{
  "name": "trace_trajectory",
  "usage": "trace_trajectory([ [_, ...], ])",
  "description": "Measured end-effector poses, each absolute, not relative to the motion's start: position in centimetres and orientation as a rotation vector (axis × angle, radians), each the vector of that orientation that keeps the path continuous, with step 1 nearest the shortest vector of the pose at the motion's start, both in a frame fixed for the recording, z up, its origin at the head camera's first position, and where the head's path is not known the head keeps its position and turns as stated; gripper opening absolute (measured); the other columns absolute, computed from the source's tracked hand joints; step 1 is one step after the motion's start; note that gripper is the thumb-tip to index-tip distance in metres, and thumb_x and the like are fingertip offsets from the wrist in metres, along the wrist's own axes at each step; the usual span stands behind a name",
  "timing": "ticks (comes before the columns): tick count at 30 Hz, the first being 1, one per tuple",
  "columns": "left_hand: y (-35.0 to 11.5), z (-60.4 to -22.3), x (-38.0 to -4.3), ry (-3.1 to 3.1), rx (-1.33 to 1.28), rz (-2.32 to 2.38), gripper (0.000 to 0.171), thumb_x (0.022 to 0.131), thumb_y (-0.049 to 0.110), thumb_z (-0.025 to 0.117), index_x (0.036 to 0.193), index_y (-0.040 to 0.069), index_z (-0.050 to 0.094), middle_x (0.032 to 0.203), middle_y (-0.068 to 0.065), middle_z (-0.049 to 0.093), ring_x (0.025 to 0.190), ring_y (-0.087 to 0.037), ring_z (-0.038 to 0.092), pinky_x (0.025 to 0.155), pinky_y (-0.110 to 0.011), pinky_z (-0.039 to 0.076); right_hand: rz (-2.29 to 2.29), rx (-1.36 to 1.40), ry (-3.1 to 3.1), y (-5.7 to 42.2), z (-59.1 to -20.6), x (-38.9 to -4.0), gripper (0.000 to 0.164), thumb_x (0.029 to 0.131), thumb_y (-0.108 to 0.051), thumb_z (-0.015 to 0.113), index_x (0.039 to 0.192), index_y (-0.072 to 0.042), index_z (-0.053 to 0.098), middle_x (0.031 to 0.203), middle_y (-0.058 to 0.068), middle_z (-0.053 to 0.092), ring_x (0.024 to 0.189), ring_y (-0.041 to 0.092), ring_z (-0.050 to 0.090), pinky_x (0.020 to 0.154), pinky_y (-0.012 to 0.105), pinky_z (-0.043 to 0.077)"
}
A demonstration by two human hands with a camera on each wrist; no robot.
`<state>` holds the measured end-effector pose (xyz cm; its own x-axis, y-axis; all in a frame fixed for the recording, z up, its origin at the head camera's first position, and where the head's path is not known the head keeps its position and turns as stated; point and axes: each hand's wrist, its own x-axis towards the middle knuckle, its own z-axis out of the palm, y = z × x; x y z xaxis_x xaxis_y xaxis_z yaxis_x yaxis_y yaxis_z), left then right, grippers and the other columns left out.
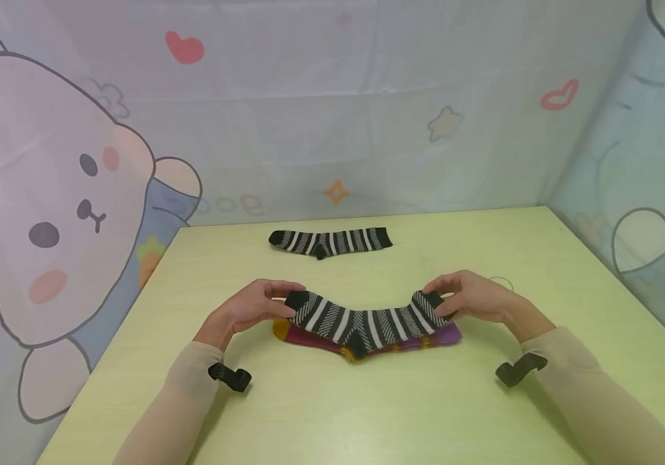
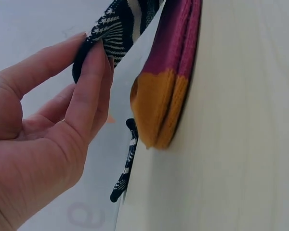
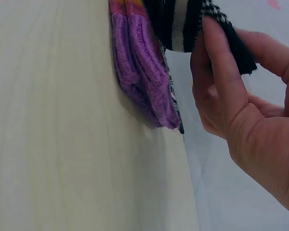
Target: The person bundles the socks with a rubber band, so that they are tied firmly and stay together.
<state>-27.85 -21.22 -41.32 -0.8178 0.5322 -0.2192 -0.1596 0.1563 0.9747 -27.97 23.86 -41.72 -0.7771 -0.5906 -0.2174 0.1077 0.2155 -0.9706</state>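
Note:
A black-and-white striped sock [image 1: 390,328] hangs between both hands, its middle sagging over a pair of maroon, mustard and purple socks [image 1: 309,336]. My left hand [image 1: 258,303] pinches the striped sock's dark toe. The dark cuff is pinched by my right hand [image 1: 472,297]. In the left wrist view, the pair's mustard toes [image 2: 156,108] lie on the table, one sock on the other, below the raised striped toe. The purple cuffs [image 3: 142,77] show in the right wrist view, under the lifted cuff.
Farther back on the pale table [image 1: 332,413] lies another black-and-white striped sock [image 1: 332,243], flat, toe to the left. A thin loop [image 1: 502,281] lies behind my right hand. Printed curtains [image 1: 309,116] stand behind the table and along its sides.

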Motion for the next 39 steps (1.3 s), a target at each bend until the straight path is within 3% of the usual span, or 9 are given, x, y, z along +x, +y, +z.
trace_trajectory([
  [6,-21.3,-41.7,-27.8,1.953,0.35,1.679,0.055,0.09,-0.005,0.069,0.142,-0.006,0.05,0.137,-0.022,0.052,0.109,-0.025,0.062,0.09,-0.034,0.054,-1.562,-0.456,1.91,23.9,-42.0,-27.8,0.038,0.085,0.005,0.071,0.117,0.01,0.052,0.115,0.018,0.053,0.098,0.027,0.061,0.081,0.042,0.057],
  [12,-21.3,-41.6,-27.7,2.0,0.334,1.655,0.063,0.088,-0.002,0.073,0.145,-0.002,0.047,0.147,-0.025,0.038,0.122,-0.03,0.051,0.089,-0.036,0.054,-1.503,-0.447,1.954,23.9,-42.2,-27.9,0.036,0.083,0.005,0.073,0.112,0.008,0.053,0.112,0.019,0.054,0.098,0.028,0.061,0.081,0.04,0.058],
  [20,-21.2,-41.5,-27.7,2.067,0.388,1.556,0.041,0.089,-0.001,0.071,0.129,-0.002,0.062,0.13,-0.017,0.055,0.106,-0.025,0.059,0.087,-0.034,0.054,-1.313,-0.464,2.174,24.0,-41.8,-27.7,0.039,0.081,-0.003,0.08,0.113,0.006,0.06,0.11,0.015,0.059,0.09,0.023,0.06,0.075,0.036,0.056],
  [27,-21.1,-41.7,-27.6,2.178,0.419,1.438,0.039,0.089,0.002,0.073,0.127,-0.001,0.066,0.134,-0.017,0.054,0.112,-0.025,0.053,0.087,-0.033,0.052,-1.216,-0.437,2.285,23.8,-41.2,-27.3,0.035,0.078,-0.002,0.082,0.107,0.004,0.064,0.1,0.016,0.062,0.08,0.022,0.062,0.071,0.037,0.057],
  [34,-21.1,-41.5,-27.3,2.223,0.446,1.391,0.037,0.088,0.001,0.074,0.124,-0.001,0.068,0.129,-0.015,0.06,0.098,-0.022,0.062,0.083,-0.034,0.052,-1.146,-0.443,2.33,23.5,-41.2,-27.0,0.035,0.077,-0.003,0.083,0.106,0.003,0.064,0.096,0.013,0.061,0.077,0.021,0.063,0.071,0.037,0.058],
  [39,-21.2,-41.3,-27.3,2.277,0.455,1.333,0.036,0.086,0.005,0.078,0.121,0.001,0.07,0.125,-0.012,0.063,0.1,-0.023,0.062,0.086,-0.037,0.051,-1.109,-0.427,2.359,23.5,-41.4,-27.0,0.035,0.076,-0.003,0.084,0.105,0.001,0.065,0.093,0.011,0.059,0.073,0.02,0.062,0.069,0.036,0.058],
])
